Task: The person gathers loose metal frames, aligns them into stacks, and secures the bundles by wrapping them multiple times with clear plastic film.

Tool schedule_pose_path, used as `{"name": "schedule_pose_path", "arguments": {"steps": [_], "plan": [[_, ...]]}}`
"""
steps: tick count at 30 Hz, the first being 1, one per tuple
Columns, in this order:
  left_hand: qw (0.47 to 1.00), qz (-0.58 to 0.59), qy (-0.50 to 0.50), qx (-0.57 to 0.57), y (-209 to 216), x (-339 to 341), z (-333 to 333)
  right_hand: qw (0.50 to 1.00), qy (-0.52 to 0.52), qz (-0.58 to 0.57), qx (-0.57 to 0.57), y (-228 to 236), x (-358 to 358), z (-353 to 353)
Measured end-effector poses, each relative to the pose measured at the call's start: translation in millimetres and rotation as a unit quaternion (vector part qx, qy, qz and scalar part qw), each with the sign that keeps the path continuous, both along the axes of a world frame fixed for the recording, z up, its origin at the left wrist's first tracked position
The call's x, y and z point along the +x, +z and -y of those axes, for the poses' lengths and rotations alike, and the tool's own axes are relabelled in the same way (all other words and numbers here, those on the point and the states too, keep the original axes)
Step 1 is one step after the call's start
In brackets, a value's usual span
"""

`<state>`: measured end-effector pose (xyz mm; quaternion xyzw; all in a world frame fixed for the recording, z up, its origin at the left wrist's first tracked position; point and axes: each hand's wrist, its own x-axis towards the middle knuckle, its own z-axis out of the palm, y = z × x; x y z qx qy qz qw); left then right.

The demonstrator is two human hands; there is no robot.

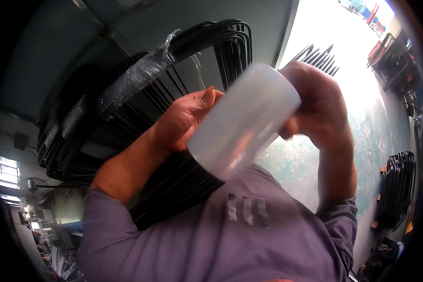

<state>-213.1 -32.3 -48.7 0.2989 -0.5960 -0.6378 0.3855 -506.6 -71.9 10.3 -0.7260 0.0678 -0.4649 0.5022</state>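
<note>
A roll of clear, whitish plastic stretch film (244, 122) is held up at a slant in front of my chest. My right hand (315, 98) grips its upper right end, with the fingers wrapped round that end. Close against the roll's left side is my left hand (188, 115), fingers curled and thumb raised; the roll covers part of it, so what it pinches is hidden. Just beyond it stands a large bundle of black bent metal tubes (230, 47), partly wrapped in clear film (136, 80).
Further stacks of black tubes (397, 192) stand along the right side. More dark frames (395, 61) lean at the upper right. A worn green and white floor (289, 164) runs along my right. At the lower left are a fan (32, 188) and a window (7, 171).
</note>
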Motion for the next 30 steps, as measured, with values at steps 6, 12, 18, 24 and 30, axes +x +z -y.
{"name": "schedule_pose_path", "arguments": {"steps": [6, 12, 18, 24, 30], "plan": [[0.947, -0.234, 0.08, 0.203, 28.0, -0.9, 0.7, 0.958, -0.064, -0.261, 0.095, 8.0, 35.2, 30.0], [0.987, 0.089, 0.102, 0.091, 48.7, -0.9, -8.5, 0.914, -0.194, -0.357, 0.022, 10.2, 56.1, 20.7], [0.936, 0.106, 0.086, 0.324, -35.1, 30.2, -21.6, 0.883, -0.459, -0.04, -0.091, -67.9, -14.9, -37.8], [0.821, -0.299, -0.118, 0.473, -75.2, -12.3, -40.6, 0.945, -0.157, -0.185, 0.221, -153.9, 9.5, -67.8], [0.762, -0.36, -0.18, 0.508, -56.9, -22.2, -28.2, 0.924, -0.243, -0.227, 0.189, -154.6, 19.1, -76.4]]}}
